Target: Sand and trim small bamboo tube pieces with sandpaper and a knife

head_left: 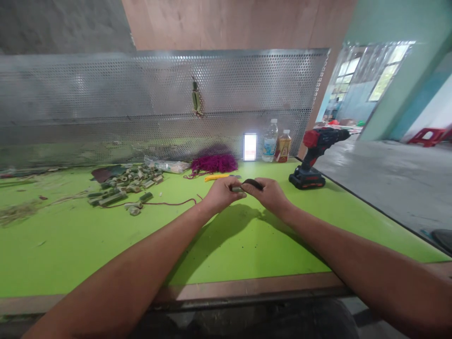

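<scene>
Both my hands meet above the green tabletop, in the middle of the head view. My left hand (223, 192) is closed around a short bamboo piece (237, 189), mostly hidden by the fingers. Pinched in my right hand (270, 192) is a dark, curved strip (253, 183) that looks like sandpaper; it lies against the bamboo piece or very near it. Just behind my left hand is a yellow-handled cutter (216, 177). Dark specks dot the tabletop (226, 263) below my hands.
Cut bamboo pieces (132, 179) lie heaped at left, with a dark red cord (169, 203) beside them. Purple threads (215, 163), a lit screen (250, 147) and two bottles (270, 141) line the back. A cordless drill (312, 155) stands right. Bamboo pieces (196, 97) hang on the perforated metal panel (158, 89).
</scene>
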Motion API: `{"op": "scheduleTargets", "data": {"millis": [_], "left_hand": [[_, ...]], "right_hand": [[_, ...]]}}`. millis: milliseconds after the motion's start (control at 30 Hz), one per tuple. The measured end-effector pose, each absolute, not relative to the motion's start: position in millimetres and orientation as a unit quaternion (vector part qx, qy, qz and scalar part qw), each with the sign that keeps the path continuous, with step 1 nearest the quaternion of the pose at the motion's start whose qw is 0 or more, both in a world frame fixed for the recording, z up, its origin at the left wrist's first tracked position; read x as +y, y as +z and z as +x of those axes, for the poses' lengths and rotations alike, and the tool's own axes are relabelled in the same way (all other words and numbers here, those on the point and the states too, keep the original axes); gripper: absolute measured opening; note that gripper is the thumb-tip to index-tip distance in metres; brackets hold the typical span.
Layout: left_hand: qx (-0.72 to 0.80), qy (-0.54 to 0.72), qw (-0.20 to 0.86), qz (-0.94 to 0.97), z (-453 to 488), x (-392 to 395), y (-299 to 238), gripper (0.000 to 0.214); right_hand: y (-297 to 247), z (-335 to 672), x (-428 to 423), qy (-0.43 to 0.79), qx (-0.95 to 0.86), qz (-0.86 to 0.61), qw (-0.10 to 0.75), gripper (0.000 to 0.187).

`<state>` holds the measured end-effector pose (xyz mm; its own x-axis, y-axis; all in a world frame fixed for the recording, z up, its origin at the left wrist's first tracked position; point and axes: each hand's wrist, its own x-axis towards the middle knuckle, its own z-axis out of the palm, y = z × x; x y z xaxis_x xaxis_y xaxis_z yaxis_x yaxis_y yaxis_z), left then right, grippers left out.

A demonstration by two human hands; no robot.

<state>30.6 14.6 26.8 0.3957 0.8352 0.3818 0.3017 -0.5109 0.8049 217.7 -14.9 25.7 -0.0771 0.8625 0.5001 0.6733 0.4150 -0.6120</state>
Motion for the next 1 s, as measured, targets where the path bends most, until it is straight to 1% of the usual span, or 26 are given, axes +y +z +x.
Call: {"op": "scheduleTargets", "data": {"millis": [100,200,300,400,500,600,700,800,867,933,1000], "left_hand": [[0.344,0.421,0.394,0.741,32,11,30,0.027],[0.326,0.429,0.439,0.719,33,9,32,0.030],[0.357,0.419,0.413,0.726,32,10,32,0.028],[0.374,0.403,0.392,0.738,31,9,32,0.027],[0.342,0.396,0.445,0.727,32,6,34,0.027],[0.311,0.386,0.498,0.711,33,4,35,0.026],[0.344,0.380,0.484,0.710,33,4,33,0.025],[0.366,0.375,0.458,0.718,33,4,33,0.026],[0.346,0.376,0.468,0.721,33,1,35,0.027],[0.325,0.380,0.483,0.719,34,-1,36,0.027],[0.331,0.385,0.484,0.712,35,0,34,0.026]], "right_hand": [[26,221,-11,0.121,-0.701,-0.557,0.428,0.057],[28,223,-10,0.139,-0.670,-0.562,0.465,0.058],[27,221,-13,0.151,-0.688,-0.518,0.486,0.056],[26,218,-16,0.146,-0.715,-0.510,0.456,0.055],[26,219,-14,0.116,-0.711,-0.536,0.441,0.056],[28,221,-13,0.110,-0.687,-0.551,0.460,0.058],[28,220,-15,0.106,-0.698,-0.532,0.467,0.057],[26,219,-14,0.081,-0.721,-0.537,0.431,0.057],[26,220,-12,0.074,-0.712,-0.559,0.418,0.058],[27,221,-11,0.086,-0.692,-0.569,0.436,0.058],[28,221,-12,0.109,-0.679,-0.550,0.473,0.058]]}}
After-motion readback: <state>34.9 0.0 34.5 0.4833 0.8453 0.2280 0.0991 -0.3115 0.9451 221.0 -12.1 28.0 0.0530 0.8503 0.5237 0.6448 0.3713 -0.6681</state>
